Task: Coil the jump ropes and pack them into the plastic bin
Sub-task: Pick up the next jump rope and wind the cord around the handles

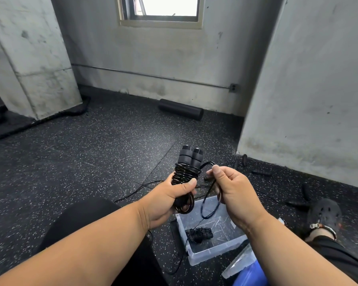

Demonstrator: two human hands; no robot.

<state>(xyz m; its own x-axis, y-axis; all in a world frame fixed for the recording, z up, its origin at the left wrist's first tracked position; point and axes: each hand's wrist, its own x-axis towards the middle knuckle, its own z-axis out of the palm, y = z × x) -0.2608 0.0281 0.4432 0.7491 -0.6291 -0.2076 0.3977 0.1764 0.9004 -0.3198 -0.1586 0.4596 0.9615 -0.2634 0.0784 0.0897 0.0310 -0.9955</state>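
Winding the last slack of a jump rope above the plastic bin

The left hand (170, 195) grips a black jump rope (184, 172) around its wound cord, the two handles side by side and pointing up, directly above the plastic bin (196, 258); the right hand (232, 188) pinches the loose tail (210, 205), which hangs in a loop over the bin. A coiled rope (198, 234) already lies inside the bin, and more handles (260, 172) lie on the floor beyond it. The cord looks thin, light, slick and springy, so the wraps will probably loosen unless squeezed; the firm paired handles seem the best place to hold. No brand, label or writing can be read.
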